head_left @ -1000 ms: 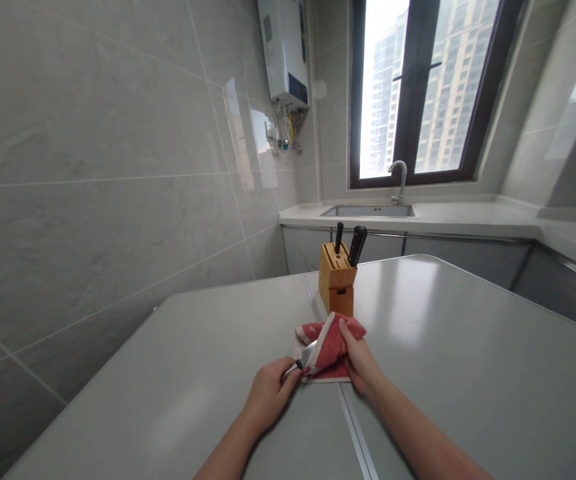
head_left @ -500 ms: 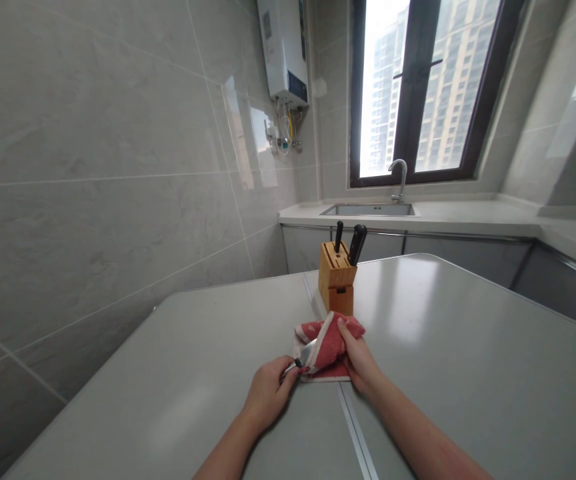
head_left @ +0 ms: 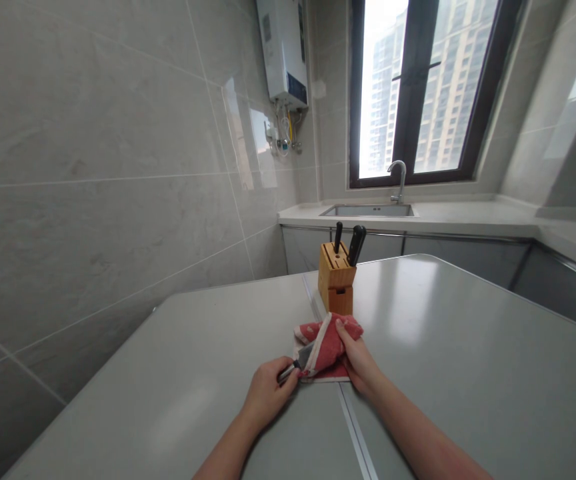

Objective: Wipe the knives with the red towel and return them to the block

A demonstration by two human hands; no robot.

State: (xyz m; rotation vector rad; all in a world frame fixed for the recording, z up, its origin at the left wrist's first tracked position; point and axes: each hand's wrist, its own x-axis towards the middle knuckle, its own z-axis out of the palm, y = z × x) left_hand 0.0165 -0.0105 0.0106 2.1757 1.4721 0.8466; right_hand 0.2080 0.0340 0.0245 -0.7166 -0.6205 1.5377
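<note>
In my left hand [head_left: 271,389] is a knife [head_left: 304,355], gripped by its dark handle, with the blade pointing up and to the right. Most of that blade is hidden inside a red and white cloth [head_left: 329,347]. My right hand [head_left: 359,360] is closed on the cloth, thumb on top, pressing a fold of it over the blade. Part of the cloth lies on the table beneath. Just beyond the cloth stands a wooden knife block [head_left: 337,277] with black-handled utensils [head_left: 357,245] in its slots.
A pale grey table [head_left: 208,347] with a metal seam [head_left: 353,427] lies under my hands. Behind it runs a white counter [head_left: 458,212] with a sink [head_left: 368,210] and a tap [head_left: 399,180]. A tiled wall [head_left: 118,220] rises at the left.
The knife has turned slightly in my left hand, so its blade looks darker. My right hand and the cloth have shifted very slightly left.
</note>
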